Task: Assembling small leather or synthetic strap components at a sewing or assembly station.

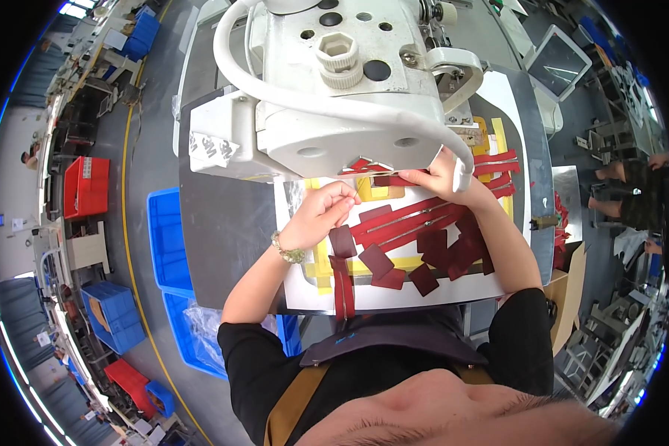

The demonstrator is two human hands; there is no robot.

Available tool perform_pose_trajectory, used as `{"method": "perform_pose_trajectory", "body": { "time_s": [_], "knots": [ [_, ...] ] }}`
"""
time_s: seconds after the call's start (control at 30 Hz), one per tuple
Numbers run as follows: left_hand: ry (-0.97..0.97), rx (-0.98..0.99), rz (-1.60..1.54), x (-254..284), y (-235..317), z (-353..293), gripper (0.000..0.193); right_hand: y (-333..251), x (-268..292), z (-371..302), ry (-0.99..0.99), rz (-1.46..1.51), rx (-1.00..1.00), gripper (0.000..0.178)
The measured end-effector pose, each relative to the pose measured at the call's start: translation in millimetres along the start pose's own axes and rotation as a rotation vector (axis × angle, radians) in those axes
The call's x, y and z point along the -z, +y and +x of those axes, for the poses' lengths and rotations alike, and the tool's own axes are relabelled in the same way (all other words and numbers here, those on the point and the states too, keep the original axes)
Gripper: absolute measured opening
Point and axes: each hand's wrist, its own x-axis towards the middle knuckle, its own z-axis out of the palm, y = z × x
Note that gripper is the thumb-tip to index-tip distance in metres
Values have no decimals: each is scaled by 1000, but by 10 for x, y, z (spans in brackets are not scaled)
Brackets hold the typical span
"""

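While pinching glossy red strip (383,179) | left hand (321,215), right hand (442,177)

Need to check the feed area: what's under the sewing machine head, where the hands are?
Under the white sewing machine head, dark red pieces lie on a white template with yellow tape. The left hand and right hand pinch them. The needle is hidden.

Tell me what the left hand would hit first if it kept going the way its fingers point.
The left hand points up and right toward the sewing machine. It would probably first meet the dark red piece lying under the machine's head, beside the right hand; depth is hard to judge here.
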Motion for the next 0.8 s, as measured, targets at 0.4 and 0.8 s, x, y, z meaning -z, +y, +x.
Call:
{"method": "perform_pose_trajectory", "body": {
  "time_s": [0.4,0.8],
  "knots": [
    [28,-36,52,-28,41,-15,16,40,27,30,-31,63,-55,33],
    [47,13,27,-29,77,-43,12,-336,-230,253,187,-84,-39,48]
  ]
}}
